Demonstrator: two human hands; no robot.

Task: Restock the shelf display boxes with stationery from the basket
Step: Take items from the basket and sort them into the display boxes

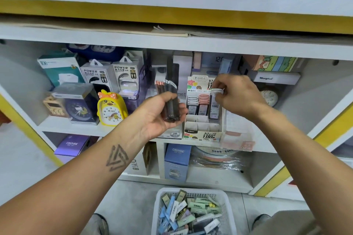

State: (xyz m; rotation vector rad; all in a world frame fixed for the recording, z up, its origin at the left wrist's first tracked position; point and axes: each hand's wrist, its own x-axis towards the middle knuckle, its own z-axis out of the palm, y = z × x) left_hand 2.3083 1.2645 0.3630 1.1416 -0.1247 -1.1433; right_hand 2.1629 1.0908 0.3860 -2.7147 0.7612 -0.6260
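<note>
A white cardboard display box (202,126) with small compartments stands on the middle shelf. Its back row holds several pencil-lead cases, and the front compartments look empty. My left hand (160,114) grips a bundle of dark lead cases (170,101) upright, just left of the box. My right hand (236,94) pinches the top of one lead case (215,108) that stands in the box's back right compartment. On the floor below sits a white plastic basket (193,192) with several small stationery boxes in it.
Alarm clocks, among them a yellow duck clock (111,108), and power bank boxes (97,74) fill the shelf to the left. A clear plastic box (238,139) stands right of the display box. Blue and purple cartons sit on the shelf below. My shoes flank the basket.
</note>
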